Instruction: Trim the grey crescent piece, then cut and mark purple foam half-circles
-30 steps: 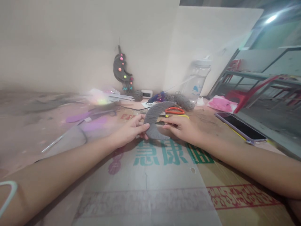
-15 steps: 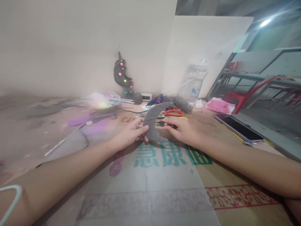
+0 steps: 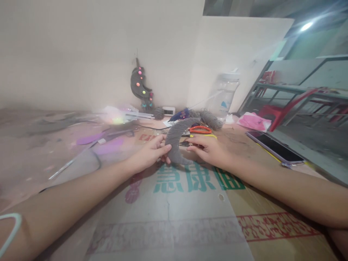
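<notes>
A crescent moon shape wrapped in grey yarn (image 3: 174, 139) stands upright just above the cardboard, its curve bulging to the left. My left hand (image 3: 152, 150) is closed on its outer edge, thumb on the near face and fingers behind. My right hand (image 3: 208, 150) is at the open inner side of the crescent, with fingers curled toward the thumb; whatever is between them is too small to make out. Behind the crescent lie red-handled scissors (image 3: 200, 129), a blue glue gun (image 3: 179, 115) and a ball of grey yarn (image 3: 210, 119).
A finished crescent with coloured pompoms (image 3: 138, 83) hangs on the wall. A clear water bottle (image 3: 225, 96), a pink packet (image 3: 254, 121) and a phone (image 3: 276, 146) are on the right. Purple pieces (image 3: 91, 138) and glue sticks (image 3: 138, 115) lie on the left. Printed cardboard (image 3: 168, 214) covers the front.
Almost nothing differs. The view has shifted very slightly, and both hands keep their places at the grey crescent.
</notes>
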The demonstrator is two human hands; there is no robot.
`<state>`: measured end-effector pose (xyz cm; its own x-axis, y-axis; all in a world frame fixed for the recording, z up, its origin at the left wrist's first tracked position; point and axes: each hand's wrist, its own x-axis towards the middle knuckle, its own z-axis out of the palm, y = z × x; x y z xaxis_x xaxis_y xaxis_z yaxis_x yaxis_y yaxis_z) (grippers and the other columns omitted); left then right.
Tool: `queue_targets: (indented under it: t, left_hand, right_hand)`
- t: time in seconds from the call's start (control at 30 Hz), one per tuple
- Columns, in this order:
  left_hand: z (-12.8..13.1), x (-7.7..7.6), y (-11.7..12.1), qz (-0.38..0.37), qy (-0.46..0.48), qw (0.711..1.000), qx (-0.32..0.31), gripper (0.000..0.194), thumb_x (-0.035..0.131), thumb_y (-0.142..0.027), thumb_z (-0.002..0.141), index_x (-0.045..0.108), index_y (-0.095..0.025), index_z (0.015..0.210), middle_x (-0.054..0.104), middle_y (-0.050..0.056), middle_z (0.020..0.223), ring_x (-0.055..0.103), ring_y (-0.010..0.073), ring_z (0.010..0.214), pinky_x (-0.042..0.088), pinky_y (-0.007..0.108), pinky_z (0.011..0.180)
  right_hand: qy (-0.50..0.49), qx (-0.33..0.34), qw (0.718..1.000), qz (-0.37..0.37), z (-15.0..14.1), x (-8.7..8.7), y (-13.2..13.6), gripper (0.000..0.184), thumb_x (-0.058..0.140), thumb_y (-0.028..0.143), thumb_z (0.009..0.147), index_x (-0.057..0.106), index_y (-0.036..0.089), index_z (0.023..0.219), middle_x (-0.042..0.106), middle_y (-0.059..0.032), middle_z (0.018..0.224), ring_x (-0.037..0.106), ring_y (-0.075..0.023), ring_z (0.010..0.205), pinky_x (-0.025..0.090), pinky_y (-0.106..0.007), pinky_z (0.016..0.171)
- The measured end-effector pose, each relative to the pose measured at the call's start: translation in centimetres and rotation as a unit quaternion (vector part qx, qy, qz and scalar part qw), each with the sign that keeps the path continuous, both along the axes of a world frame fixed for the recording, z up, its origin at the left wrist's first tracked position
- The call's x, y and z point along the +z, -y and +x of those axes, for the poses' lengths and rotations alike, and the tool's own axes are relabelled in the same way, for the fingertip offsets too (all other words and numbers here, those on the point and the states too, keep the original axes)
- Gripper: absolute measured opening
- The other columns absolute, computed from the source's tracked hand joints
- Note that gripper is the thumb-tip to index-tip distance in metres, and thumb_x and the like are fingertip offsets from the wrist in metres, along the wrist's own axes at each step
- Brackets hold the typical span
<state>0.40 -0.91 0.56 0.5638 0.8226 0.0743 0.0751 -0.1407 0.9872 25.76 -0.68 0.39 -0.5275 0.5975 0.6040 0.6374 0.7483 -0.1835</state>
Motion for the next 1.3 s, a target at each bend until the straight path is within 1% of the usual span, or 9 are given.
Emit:
queue_targets:
  t: [0.27, 0.4, 0.63, 0.87, 1.13, 1.3]
  left_hand:
    - [0.01, -0.15, -0.04, -0.002, -0.004, 1.0, 0.006, 0.053, 0.065, -0.057, 0.087, 0.048, -0.018, 0.118, 0.067, -0.001, 0.061, 0.058, 0.012, 0.053, 0.034, 0.022, 0.052]
    - [-0.07, -0.16, -0.11, 0.006, -0.002, 1.0, -0.003, 0.053, 0.066, -0.056, 0.087, 0.049, -0.017, 0.119, 0.068, -0.001, 0.061, 0.06, 0.0126, 0.054, 0.035, 0.022, 0.052]
    - [-0.01, -0.04, -0.07, -0.005, 0.007, 1.0, -0.008, 0.047, 0.067, -0.053, 0.088, 0.049, -0.018, 0.113, 0.066, -0.003, 0.062, 0.059, 0.011, 0.051, 0.035, 0.022, 0.05]
    - [0.05, 0.16, 0.06, -0.009, 0.014, 1.0, -0.006, 0.045, 0.07, -0.052, 0.086, 0.05, -0.019, 0.11, 0.065, -0.004, 0.062, 0.061, 0.0111, 0.052, 0.035, 0.022, 0.051]
    - [0.15, 0.31, 0.01, -0.004, 0.005, 1.0, -0.008, 0.042, 0.069, -0.051, 0.086, 0.051, -0.019, 0.107, 0.065, -0.004, 0.063, 0.06, 0.0104, 0.05, 0.035, 0.022, 0.05]
    - [0.17, 0.36, 0.12, 0.001, -0.022, 1.0, 0.007, 0.044, 0.065, -0.052, 0.088, 0.049, -0.018, 0.112, 0.067, -0.002, 0.061, 0.059, 0.0116, 0.051, 0.035, 0.022, 0.051]
  right_hand:
    - [0.006, 0.001, 1.0, -0.004, -0.08, 0.2, 0.08, 0.026, 0.056, 0.034, 0.097, 0.074, 0.019, 0.109, 0.077, -0.0071, 0.089, 0.068, -0.0182, 0.076, 0.05, -0.028, 0.069]
    - [0.012, -0.002, 1.0, 0.0, 0.02, 0.14, 0.05, 0.026, 0.056, 0.034, 0.097, 0.074, 0.019, 0.109, 0.077, -0.0072, 0.09, 0.069, -0.0186, 0.076, 0.051, -0.029, 0.07]
    - [0.022, 0.019, 0.999, 0.018, 0.01, 0.43, 0.09, 0.025, 0.056, 0.031, 0.097, 0.074, 0.019, 0.11, 0.077, -0.0074, 0.093, 0.07, -0.0189, 0.081, 0.053, -0.03, 0.074]
    - [0.016, 0.016, 1.0, 0.022, 0.13, 0.19, -0.01, 0.024, 0.056, 0.03, 0.096, 0.074, 0.02, 0.11, 0.078, -0.0075, 0.096, 0.071, -0.019, 0.083, 0.054, -0.03, 0.075]
    - [0.015, 0.019, 0.999, 0.038, 0.04, 0.39, -0.03, 0.024, 0.055, 0.029, 0.097, 0.074, 0.02, 0.109, 0.078, -0.0064, 0.09, 0.07, -0.0183, 0.079, 0.054, -0.03, 0.073]
    - [-0.001, 0.025, 0.999, 0.023, -0.09, 0.61, 0.28, 0.027, 0.054, 0.028, 0.097, 0.073, 0.018, 0.114, 0.078, -0.0076, 0.096, 0.071, -0.0184, 0.084, 0.053, -0.029, 0.077]
